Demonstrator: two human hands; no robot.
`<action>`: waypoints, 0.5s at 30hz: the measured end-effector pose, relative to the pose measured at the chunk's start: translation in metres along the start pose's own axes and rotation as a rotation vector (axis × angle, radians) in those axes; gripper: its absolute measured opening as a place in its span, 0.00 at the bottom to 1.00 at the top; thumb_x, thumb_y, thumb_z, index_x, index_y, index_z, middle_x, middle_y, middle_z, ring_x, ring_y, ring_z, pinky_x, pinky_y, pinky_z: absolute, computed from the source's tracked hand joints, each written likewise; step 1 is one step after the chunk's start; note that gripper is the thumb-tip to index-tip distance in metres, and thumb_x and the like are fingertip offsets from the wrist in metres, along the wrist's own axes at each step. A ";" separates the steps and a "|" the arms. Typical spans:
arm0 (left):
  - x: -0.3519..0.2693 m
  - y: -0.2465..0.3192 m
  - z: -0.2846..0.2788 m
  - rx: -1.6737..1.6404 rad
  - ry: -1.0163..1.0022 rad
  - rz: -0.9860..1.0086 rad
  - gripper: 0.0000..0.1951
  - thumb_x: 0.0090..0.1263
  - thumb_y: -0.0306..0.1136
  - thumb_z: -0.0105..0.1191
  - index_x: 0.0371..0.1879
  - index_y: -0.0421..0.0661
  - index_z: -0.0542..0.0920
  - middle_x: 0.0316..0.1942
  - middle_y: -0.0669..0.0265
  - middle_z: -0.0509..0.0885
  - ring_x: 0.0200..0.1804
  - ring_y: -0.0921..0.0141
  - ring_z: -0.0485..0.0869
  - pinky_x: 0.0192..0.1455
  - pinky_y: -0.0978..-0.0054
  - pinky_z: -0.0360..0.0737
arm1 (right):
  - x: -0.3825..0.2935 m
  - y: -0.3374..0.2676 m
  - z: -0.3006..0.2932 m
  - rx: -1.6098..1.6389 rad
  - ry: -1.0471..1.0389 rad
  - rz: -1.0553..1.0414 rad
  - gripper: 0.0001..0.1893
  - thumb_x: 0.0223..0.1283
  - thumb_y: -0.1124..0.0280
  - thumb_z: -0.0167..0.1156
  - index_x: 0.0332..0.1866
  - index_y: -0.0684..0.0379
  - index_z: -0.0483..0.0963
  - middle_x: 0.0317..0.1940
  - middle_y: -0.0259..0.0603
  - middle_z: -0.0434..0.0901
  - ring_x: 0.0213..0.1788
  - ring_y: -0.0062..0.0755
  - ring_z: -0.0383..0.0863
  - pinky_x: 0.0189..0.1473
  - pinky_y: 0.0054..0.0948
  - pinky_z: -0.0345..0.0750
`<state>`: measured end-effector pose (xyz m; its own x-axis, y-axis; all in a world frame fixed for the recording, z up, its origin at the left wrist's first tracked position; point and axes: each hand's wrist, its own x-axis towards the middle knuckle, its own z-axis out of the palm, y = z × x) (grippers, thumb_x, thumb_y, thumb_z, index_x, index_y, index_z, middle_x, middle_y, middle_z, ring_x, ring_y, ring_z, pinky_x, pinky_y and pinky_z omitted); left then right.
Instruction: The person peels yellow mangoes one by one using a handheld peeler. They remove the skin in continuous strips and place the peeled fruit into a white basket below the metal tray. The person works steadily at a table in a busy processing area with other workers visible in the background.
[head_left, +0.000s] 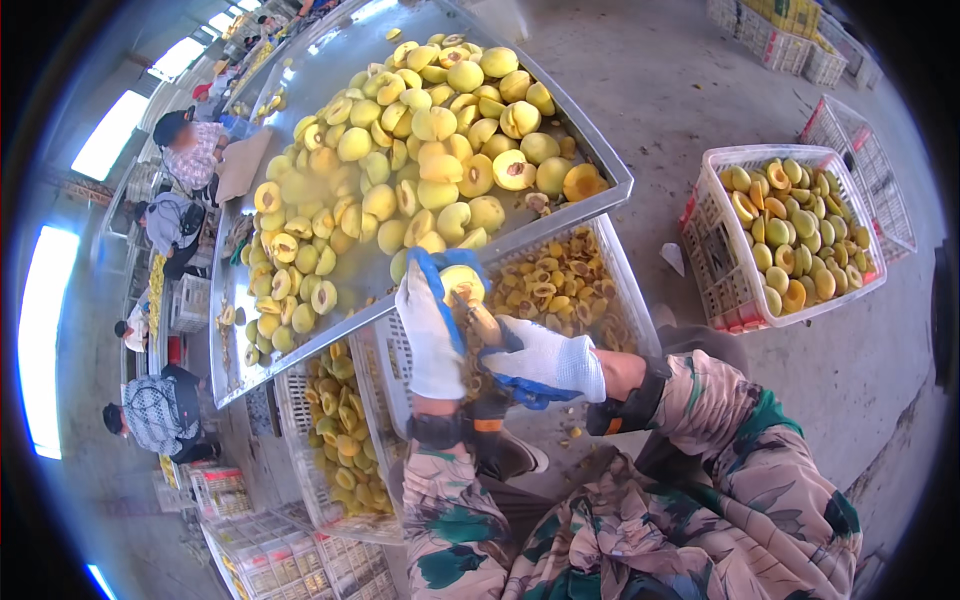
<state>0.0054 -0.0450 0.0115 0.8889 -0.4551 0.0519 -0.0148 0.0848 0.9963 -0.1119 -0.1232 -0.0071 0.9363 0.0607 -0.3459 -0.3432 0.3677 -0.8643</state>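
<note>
Both my hands wear white knit gloves with blue coated palms. A halved yellow peach (462, 284) sits in my left hand (431, 330), cut face towards me. My right hand (544, 360) grips the wooden handle of a small pitting tool (484, 322), its metal tip at the peach's centre. Just beyond my hands is a metal tray table (555, 223) heaped with yellow peach halves (435, 124), some with brown pits in them. Under my hands stands a plastic crate (634, 307) holding pits and peach scraps (551, 281).
A crate of peach halves (341, 442) stands below the tray at left. Another full white crate (709, 225) is on the concrete floor at right, beside a crate (874, 180). Several people (161, 409) work along tables at far left. Stacked crates (300, 555) stand at lower left.
</note>
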 end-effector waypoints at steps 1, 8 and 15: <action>0.002 0.003 -0.004 -0.074 -0.091 -0.117 0.24 0.75 0.49 0.40 0.39 0.37 0.78 0.30 0.60 0.82 0.28 0.70 0.80 0.31 0.76 0.78 | -0.001 0.000 -0.004 0.078 -0.069 0.021 0.11 0.62 0.66 0.56 0.45 0.59 0.70 0.21 0.29 0.73 0.18 0.18 0.72 0.17 0.20 0.67; 0.016 0.000 -0.007 -0.248 -0.145 -0.250 0.24 0.74 0.48 0.44 0.37 0.34 0.79 0.26 0.58 0.83 0.24 0.67 0.81 0.28 0.74 0.80 | 0.002 -0.001 0.001 -0.191 0.068 -0.053 0.11 0.62 0.66 0.56 0.47 0.59 0.69 0.21 0.28 0.72 0.17 0.18 0.72 0.16 0.20 0.67; 0.016 0.002 -0.003 -0.088 -0.090 -0.176 0.22 0.73 0.47 0.44 0.34 0.36 0.79 0.25 0.57 0.83 0.22 0.67 0.81 0.26 0.73 0.80 | 0.000 0.000 -0.003 0.050 -0.059 0.037 0.13 0.61 0.67 0.55 0.48 0.60 0.67 0.21 0.31 0.72 0.17 0.21 0.72 0.16 0.22 0.68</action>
<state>0.0205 -0.0497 0.0144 0.8295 -0.5470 -0.1129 0.1808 0.0717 0.9809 -0.1121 -0.1258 -0.0079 0.9263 0.1295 -0.3538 -0.3749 0.4102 -0.8313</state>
